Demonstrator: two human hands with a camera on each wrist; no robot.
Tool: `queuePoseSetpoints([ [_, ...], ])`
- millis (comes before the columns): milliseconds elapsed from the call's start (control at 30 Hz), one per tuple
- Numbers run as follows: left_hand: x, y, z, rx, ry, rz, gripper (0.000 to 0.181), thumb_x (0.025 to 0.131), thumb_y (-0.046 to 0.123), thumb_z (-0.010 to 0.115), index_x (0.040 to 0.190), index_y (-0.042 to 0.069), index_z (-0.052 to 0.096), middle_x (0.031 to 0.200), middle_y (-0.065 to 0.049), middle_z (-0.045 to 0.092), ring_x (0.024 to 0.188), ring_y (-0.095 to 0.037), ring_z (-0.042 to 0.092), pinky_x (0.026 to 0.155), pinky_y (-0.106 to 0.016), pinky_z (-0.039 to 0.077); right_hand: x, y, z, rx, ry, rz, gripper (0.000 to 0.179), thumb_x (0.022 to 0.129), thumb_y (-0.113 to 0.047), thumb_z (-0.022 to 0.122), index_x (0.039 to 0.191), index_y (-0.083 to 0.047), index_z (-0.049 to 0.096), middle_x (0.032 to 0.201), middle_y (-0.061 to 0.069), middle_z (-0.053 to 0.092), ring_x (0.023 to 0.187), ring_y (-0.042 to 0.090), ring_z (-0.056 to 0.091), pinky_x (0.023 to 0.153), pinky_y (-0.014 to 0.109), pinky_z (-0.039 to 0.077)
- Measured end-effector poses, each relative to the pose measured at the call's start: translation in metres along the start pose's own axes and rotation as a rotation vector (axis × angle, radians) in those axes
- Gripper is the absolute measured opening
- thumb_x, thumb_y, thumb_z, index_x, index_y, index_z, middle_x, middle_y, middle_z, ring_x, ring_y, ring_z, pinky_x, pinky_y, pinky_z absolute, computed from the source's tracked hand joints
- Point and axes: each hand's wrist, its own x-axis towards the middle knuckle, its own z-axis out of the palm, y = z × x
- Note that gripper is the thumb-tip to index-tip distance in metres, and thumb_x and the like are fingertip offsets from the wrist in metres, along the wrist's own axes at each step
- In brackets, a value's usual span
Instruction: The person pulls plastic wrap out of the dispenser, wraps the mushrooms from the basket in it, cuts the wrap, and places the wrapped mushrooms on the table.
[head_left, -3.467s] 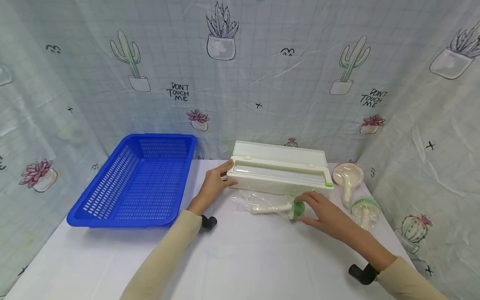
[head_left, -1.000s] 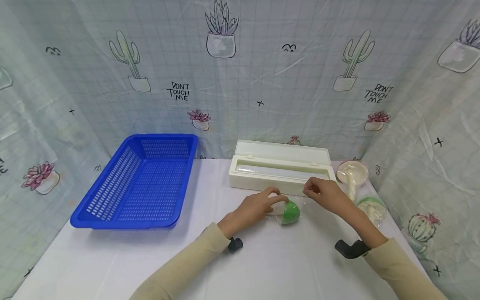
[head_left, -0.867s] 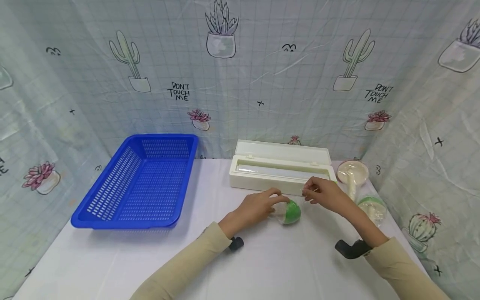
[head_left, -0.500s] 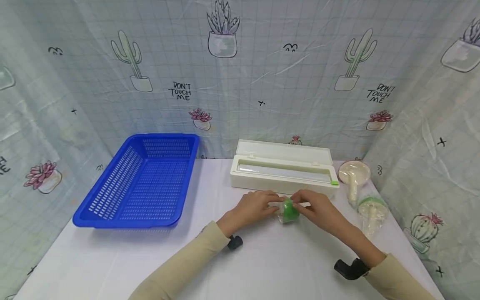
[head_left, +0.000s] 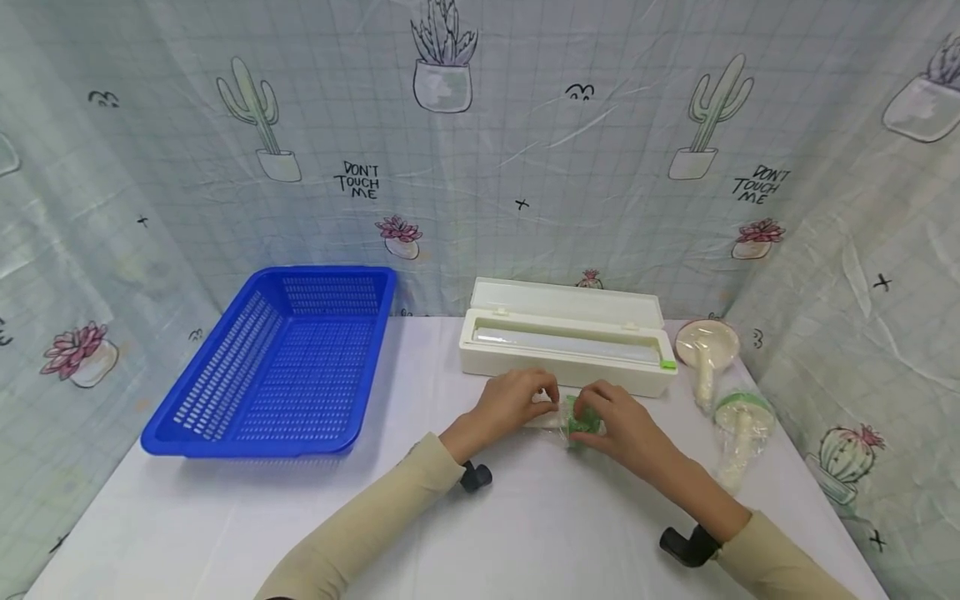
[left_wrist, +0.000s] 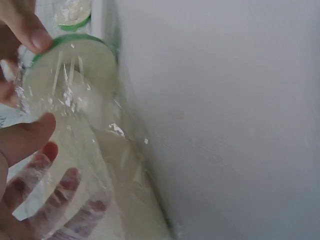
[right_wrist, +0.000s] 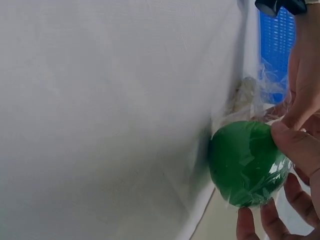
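Note:
Between my hands on the table lies a toy mushroom (head_left: 583,419) with a green cap and a cream stem, wrapped in clear plastic film. My right hand (head_left: 622,429) holds the cap, its thumb and fingertips around the edge in the right wrist view. My left hand (head_left: 513,398) is at the stem side and pinches the loose film (left_wrist: 75,195); several of its fingers show through that film in the left wrist view. The stem (left_wrist: 125,175) points leftward, partly covered by the left hand in the head view.
Just behind stands a white film dispenser box (head_left: 495,361) with its lid up, a film roll inside and a green slider at its right end. Two wrapped mushrooms, one pale (head_left: 707,346) and one green-edged (head_left: 742,425), lie at the right. A blue basket (head_left: 345,442) sits at left.
My left hand has left the dispenser box for the stem side of the mushroom and now pinches film. My right hand, briefly raised at the box front, is back on the green cap.

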Motion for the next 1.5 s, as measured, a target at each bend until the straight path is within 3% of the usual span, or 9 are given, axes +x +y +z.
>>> queuePoseSetpoints([
  [167, 0.001, 0.000, -0.002, -0.110, -0.006, 0.101, 0.007, 0.090, 0.014, 0.079, 0.088, 0.015, 0.072, 0.099, 0.001, 0.067, 0.090, -0.019, 0.066, 0.073, -0.023, 0.051, 0.007, 0.001, -0.001, 0.014, -0.064, 0.053, 0.041, 0.073, -0.019, 0.092, 0.104, -0.013, 0.066, 0.103, -0.002, 0.063, 0.094, 0.018, 0.062, 0.081, 0.037, 0.055],
  [300, -0.001, -0.003, -0.005, -0.159, -0.121, 0.111, 0.006, 0.093, 0.013, 0.076, 0.098, 0.012, 0.077, 0.105, -0.002, 0.065, 0.100, -0.020, 0.062, 0.084, -0.026, 0.050, 0.008, 0.002, -0.004, 0.001, -0.096, 0.030, 0.033, 0.079, -0.021, 0.088, 0.106, -0.013, 0.070, 0.107, 0.000, 0.065, 0.097, 0.022, 0.064, 0.083, 0.041, 0.055],
  [533, -0.011, -0.013, -0.019, -0.156, -0.347, 0.092, 0.049, 0.086, -0.006, 0.067, 0.132, 0.012, 0.068, 0.122, -0.003, 0.057, 0.105, -0.016, 0.050, 0.085, -0.023, 0.045, 0.010, 0.008, -0.013, 0.100, -0.113, 0.036, 0.011, 0.088, -0.013, 0.080, 0.098, -0.015, 0.075, 0.103, -0.003, 0.068, 0.091, 0.017, 0.068, 0.075, 0.039, 0.059],
  [733, -0.012, -0.021, -0.022, -0.207, -0.178, 0.042, 0.029, 0.091, -0.014, 0.061, 0.114, 0.003, 0.069, 0.116, -0.011, 0.061, 0.098, -0.023, 0.063, 0.084, -0.025, 0.053, 0.012, 0.014, -0.013, 0.161, -0.175, 0.075, 0.029, 0.083, -0.012, 0.084, 0.108, -0.011, 0.070, 0.102, -0.003, 0.065, 0.090, 0.016, 0.067, 0.077, 0.035, 0.058],
  [933, -0.012, -0.028, -0.016, -0.149, -0.018, -0.128, 0.010, 0.093, 0.000, 0.071, 0.094, 0.007, 0.077, 0.103, -0.006, 0.066, 0.101, -0.025, 0.061, 0.091, -0.034, 0.049, 0.012, 0.018, -0.019, 0.178, -0.256, -0.048, 0.026, 0.084, -0.011, 0.083, 0.108, -0.011, 0.074, 0.106, -0.001, 0.062, 0.093, 0.017, 0.062, 0.076, 0.034, 0.056],
  [1067, -0.012, -0.033, -0.011, -0.052, -0.006, -0.143, 0.007, 0.090, 0.001, 0.075, 0.092, 0.007, 0.079, 0.097, -0.006, 0.063, 0.098, -0.024, 0.060, 0.089, -0.034, 0.050, 0.010, 0.020, -0.020, 0.166, -0.267, -0.143, 0.028, 0.080, -0.010, 0.087, 0.104, -0.015, 0.073, 0.111, 0.001, 0.061, 0.097, 0.016, 0.061, 0.080, 0.033, 0.056],
  [1200, -0.014, -0.036, -0.011, -0.014, -0.074, -0.105, 0.009, 0.092, 0.002, 0.072, 0.095, 0.005, 0.080, 0.091, -0.007, 0.065, 0.090, -0.021, 0.062, 0.081, -0.029, 0.053, 0.007, 0.022, -0.016, 0.138, -0.249, -0.199, 0.043, 0.072, -0.010, 0.092, 0.109, -0.014, 0.069, 0.117, 0.004, 0.060, 0.104, 0.018, 0.059, 0.085, 0.036, 0.056],
  [1300, -0.016, -0.038, -0.017, -0.087, -0.163, -0.086, 0.014, 0.095, 0.001, 0.067, 0.102, 0.001, 0.079, 0.095, -0.008, 0.067, 0.090, -0.019, 0.061, 0.079, -0.027, 0.053, 0.006, 0.024, -0.011, 0.104, -0.234, -0.178, 0.058, 0.069, -0.009, 0.094, 0.118, -0.010, 0.064, 0.124, 0.006, 0.058, 0.112, 0.023, 0.056, 0.090, 0.040, 0.054],
  [1500, -0.019, -0.043, -0.027, -0.099, -0.333, -0.019, 0.034, 0.088, 0.010, 0.080, 0.119, 0.000, 0.074, 0.105, -0.009, 0.068, 0.086, -0.013, 0.055, 0.073, -0.023, 0.048, 0.003, 0.026, -0.008, 0.064, -0.209, 0.030, 0.063, 0.080, -0.014, 0.087, 0.134, -0.003, 0.058, 0.130, 0.013, 0.060, 0.119, 0.032, 0.058, 0.096, 0.047, 0.053],
])
